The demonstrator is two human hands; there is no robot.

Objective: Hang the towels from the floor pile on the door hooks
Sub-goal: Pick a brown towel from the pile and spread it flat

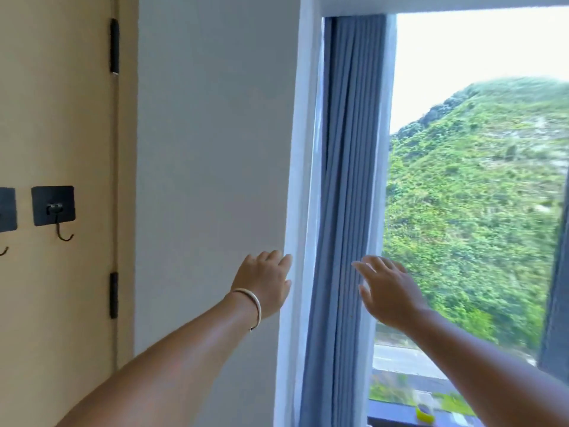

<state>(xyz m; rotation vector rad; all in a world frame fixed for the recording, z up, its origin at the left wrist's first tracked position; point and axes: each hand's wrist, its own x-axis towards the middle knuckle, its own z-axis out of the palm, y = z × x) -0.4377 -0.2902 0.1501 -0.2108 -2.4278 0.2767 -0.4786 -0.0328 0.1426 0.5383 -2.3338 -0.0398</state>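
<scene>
1. Towels are not in view: neither the floor pile nor the floor itself shows, so where they lie cannot be told from here.
2. Judging by the task alone, a towel should be soft, limp and light, not fragile; it will sag and slide off a thin hook if caught only by its edge. Best to bunch a corner or a hanging loop and set that over the hook.
3. Both hands are empty. The left hand (pixel 267 283), with a bracelet (pixel 253 306) at the wrist, is spread with fingers straight in front of the white wall (pixel 212 167); whether it touches the wall is unclear. The right hand (pixel 388 291) is likewise open, raised before the blue curtain (pixel 345 186).
4. Two black hooks sit on the tan door (pixel 61 103): one hook (pixel 54 211) bare in full view, a second hook (pixel 6 214) cut by the left edge.
5. Right of the curtain, a window (pixel 480 186) looks onto a green hillside. A small yellow-green thing (pixel 425 413) sits on the sill, too blurred to name.
</scene>
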